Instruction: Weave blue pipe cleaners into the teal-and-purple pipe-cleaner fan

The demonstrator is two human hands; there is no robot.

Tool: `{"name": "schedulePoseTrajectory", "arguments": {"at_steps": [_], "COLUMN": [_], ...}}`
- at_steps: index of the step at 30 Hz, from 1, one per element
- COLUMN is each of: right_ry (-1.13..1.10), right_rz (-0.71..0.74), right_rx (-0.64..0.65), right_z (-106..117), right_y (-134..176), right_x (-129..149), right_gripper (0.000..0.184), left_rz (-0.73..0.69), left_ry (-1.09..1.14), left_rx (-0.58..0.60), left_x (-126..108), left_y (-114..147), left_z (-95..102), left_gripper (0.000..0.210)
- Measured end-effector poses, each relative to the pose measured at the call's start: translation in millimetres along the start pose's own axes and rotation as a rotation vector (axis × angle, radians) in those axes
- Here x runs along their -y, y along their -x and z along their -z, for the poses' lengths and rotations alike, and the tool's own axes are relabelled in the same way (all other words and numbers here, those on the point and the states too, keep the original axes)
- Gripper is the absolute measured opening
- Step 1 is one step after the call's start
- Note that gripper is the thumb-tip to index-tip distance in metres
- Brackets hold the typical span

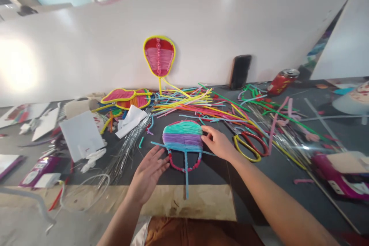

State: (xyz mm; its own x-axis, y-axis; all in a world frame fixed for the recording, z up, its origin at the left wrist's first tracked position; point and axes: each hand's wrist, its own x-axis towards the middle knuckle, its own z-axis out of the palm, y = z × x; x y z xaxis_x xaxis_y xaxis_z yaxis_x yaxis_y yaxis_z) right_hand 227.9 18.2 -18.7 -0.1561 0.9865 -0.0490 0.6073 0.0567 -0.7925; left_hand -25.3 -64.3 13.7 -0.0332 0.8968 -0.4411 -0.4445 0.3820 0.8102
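On the dark tabletop in front of me lies a flat pipe-cleaner panel [183,135], banded in teal, purple and light blue. Below its bands hangs a red and pink beaded-looking loop [176,167], with a light blue pipe-cleaner stem [186,180] running down through it. My left hand [151,169] is beside the lower left, fingers stretched out, near a blue end that sticks out there. At the panel's right edge, my right hand [217,142] touches it with thumb and forefinger slightly apart. Yellow and red-handled scissors [248,148] lie right of that hand.
Loose pipe cleaners [184,102] lie piled behind the panel. A finished pink, yellow-rimmed piece [159,55] stands against the white board. Also about are a phone [241,72], a red can [282,81], silver wires [123,157], white paper [82,136] and a purple glue-gun-like tool [331,177].
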Motion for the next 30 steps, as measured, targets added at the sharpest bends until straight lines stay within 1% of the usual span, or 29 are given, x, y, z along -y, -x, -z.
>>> {"name": "schedulePoseTrajectory", "arguments": {"at_steps": [2,4,6,8,9,12,14,16,17,19,21,23,27,30], "right_ry": [-0.215,-0.489,-0.77,-1.017,-1.116,-1.3,-1.362,-1.387,-1.385,-1.358,-1.321,-1.29,-1.252,-1.208], "right_rz": [-0.015,-0.061,-0.134,-0.199,-0.217,-0.204,-0.158,-0.111,-0.093,-0.069,-0.041,-0.007,0.037,0.03], "right_rx": [-0.03,-0.038,-0.021,0.025,0.068,0.202,0.235,0.222,0.205,0.166,0.128,0.107,0.064,0.067], "right_z": [-3,-7,-9,-8,-7,-1,2,4,5,5,5,5,2,-1], "right_y": [-1,-3,-5,-5,-5,-3,0,2,3,3,3,1,1,2], "right_x": [-2,-3,-3,-2,0,6,11,15,17,18,17,16,14,16], "right_gripper": [0.042,0.047,0.051,0.051,0.049,0.044,0.04,0.039,0.039,0.041,0.042,0.041,0.04,0.04], "left_rz": [0.007,-0.013,-0.057,-0.109,-0.132,-0.162,-0.151,-0.13,-0.116,-0.013,0.102,0.155,0.123,0.079], "left_ry": [0.014,0.017,0.005,-0.017,-0.024,0.005,0.046,0.04,0.003,-0.14,-0.26,-0.292,-0.282,-0.386], "left_rx": [0.055,0.102,0.105,0.112,0.132,0.206,0.219,0.236,0.267,0.385,0.517,0.592,0.606,0.587], "left_x": [0,1,0,-5,-8,-19,-23,-22,-21,-18,-14,-11,0,8], "left_y": [-3,-5,-5,-4,-3,-7,-15,-26,-32,-42,-48,-53,-59,-60], "left_z": [-2.9,-6.3,-10.2,-14.2,-15.8,-18.9,-20.3,-22.5,-24.3,-28.6,-32.7,-34.5,-30.2,-25.7], "left_gripper": [0.042,0.042,0.045,0.048,0.049,0.043,0.032,0.021,0.017,0.017,0.022,0.027,0.037,0.04]}}
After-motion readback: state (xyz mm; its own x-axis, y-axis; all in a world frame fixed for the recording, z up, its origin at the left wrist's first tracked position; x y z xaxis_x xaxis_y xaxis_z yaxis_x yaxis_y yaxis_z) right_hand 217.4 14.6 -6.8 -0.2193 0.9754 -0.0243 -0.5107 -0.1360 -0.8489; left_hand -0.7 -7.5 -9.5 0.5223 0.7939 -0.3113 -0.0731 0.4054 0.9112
